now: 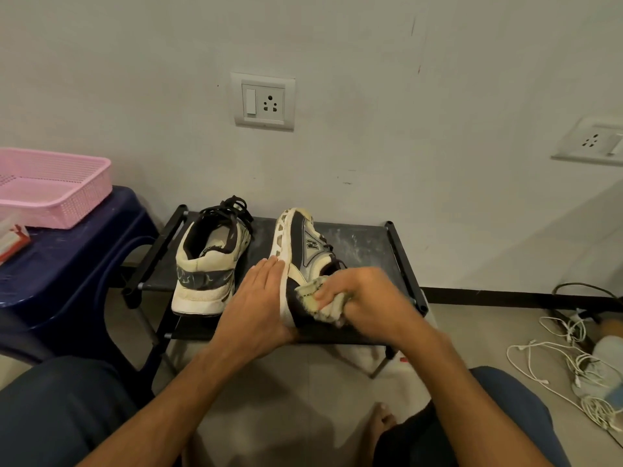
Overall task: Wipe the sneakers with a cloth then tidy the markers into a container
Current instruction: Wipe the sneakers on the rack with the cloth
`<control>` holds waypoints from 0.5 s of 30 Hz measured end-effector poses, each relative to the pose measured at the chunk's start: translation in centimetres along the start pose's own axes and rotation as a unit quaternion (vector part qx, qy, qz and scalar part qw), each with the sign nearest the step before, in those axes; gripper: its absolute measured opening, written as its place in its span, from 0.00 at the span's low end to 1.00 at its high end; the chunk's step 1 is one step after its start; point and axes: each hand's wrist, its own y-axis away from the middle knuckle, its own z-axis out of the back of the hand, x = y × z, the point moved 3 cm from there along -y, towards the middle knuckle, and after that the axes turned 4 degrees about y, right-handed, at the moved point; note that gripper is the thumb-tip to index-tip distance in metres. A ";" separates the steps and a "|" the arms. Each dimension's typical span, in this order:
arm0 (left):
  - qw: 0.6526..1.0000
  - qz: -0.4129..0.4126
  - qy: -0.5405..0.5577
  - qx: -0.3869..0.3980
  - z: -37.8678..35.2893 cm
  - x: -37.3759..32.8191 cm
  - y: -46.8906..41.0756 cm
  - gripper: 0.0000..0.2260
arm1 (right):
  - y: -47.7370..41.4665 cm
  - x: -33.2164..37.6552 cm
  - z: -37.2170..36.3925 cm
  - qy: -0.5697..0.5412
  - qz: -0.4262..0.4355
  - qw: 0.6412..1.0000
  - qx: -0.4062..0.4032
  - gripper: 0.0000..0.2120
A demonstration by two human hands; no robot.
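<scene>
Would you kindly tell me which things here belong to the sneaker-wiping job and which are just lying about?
For the job: tipped sneaker, second sneaker, cloth, left hand steadying, right hand wiping; pink basket, possibly the container.
Lying about: white cables, wall socket, red-and-white packet.

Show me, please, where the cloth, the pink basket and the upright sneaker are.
cloth (307, 292): head view, on its bunched visible fold.
pink basket (91, 193): head view, on its right side wall.
upright sneaker (202, 267): head view, on its heel.
</scene>
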 end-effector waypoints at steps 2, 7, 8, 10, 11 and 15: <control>0.999 0.024 0.021 0.003 0.4 0.4 -0.3 0.52 | 0.3 -1.7 1.5 -0.104 -0.047 0.991 -0.069 0.21; 0.997 0.064 0.036 0.006 1.3 1.1 -0.8 0.51 | 0.4 -3.6 3.3 -0.154 -0.107 0.951 -0.245 0.24; 0.997 0.068 0.029 0.011 1.3 1.2 -0.9 0.52 | 0.4 -3.6 3.3 -0.158 -0.113 0.945 -0.262 0.24; 0.997 0.075 0.014 0.028 1.3 1.3 -1.0 0.54 | 0.3 -3.8 3.3 -0.160 -0.120 0.940 -0.278 0.23; 0.996 0.077 0.004 0.037 1.2 1.2 -1.1 0.56 | 0.2 -3.9 3.2 -0.160 -0.124 0.939 -0.279 0.23; 0.998 0.045 -0.044 0.018 1.2 0.7 -1.1 0.52 | 0.0 -4.0 2.9 -0.156 -0.140 0.938 -0.275 0.24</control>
